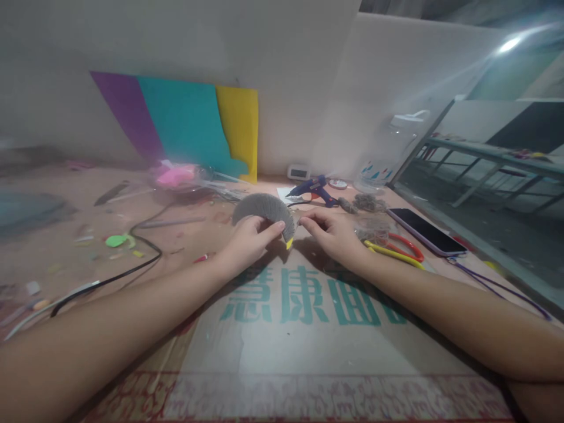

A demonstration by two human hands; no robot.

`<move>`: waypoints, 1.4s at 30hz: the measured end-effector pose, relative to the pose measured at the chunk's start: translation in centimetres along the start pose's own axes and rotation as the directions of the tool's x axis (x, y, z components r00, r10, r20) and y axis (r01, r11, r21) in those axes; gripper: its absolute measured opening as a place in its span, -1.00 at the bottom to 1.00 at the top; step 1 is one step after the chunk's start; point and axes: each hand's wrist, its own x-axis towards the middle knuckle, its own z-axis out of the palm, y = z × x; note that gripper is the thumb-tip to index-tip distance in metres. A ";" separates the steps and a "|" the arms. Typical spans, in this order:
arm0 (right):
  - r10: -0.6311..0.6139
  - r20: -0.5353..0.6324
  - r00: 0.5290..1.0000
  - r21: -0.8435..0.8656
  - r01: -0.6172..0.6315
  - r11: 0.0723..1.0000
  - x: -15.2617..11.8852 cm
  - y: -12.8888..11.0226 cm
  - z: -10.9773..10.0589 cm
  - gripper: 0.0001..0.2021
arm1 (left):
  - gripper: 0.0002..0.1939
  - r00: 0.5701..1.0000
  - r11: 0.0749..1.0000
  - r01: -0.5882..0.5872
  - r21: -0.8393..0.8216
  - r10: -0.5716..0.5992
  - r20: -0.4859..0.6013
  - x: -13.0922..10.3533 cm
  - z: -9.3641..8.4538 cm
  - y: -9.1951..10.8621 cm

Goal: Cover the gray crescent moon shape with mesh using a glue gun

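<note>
A grey, ribbed, curved piece [263,207] with a small yellow tip [289,243] arches over the middle of the table. My left hand [252,239] grips its lower edge, with the thumb laid on the right part near the yellow tip. Just to the right is my right hand [330,235], thumb and index finger pinched together beside the piece's right edge. Whatever is between those fingertips is too small to name.
Behind the hands lie a blue glue gun [315,189] and a small white clock [298,171]. To the right are pliers [396,252], a phone [426,231] and a clear bottle [388,153]. A black cable [132,267] and scraps [115,241] lie left.
</note>
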 end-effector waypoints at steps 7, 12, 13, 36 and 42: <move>-0.016 0.101 0.995 -0.034 0.020 0.999 0.2 1.0 0.0 -0.81 | -0.54 1.000 1.000 -0.016 -0.008 0.016 -0.024 0.3 0.1 -0.6; 0.099 0.022 0.995 0.132 -0.101 0.986 0.0 -0.4 -1.0 -0.71 | -0.53 0.996 1.000 0.018 0.025 -0.016 -0.084 0.3 0.1 -0.4; 0.177 0.092 0.980 0.241 -0.194 0.951 -0.1 -0.8 -1.0 -0.68 | -0.54 0.996 0.999 0.020 0.034 -0.016 -0.088 0.2 0.1 -0.3; 0.348 0.463 0.815 0.334 -0.524 0.783 -0.6 -0.7 0.2 -0.74 | -0.56 1.000 0.995 -0.007 0.102 0.005 0.015 0.1 0.0 0.2; 0.380 0.394 0.837 0.380 -0.525 0.761 -0.7 -1.1 0.3 -0.70 | -0.53 0.999 0.991 -0.016 0.132 0.012 0.032 0.1 0.0 0.0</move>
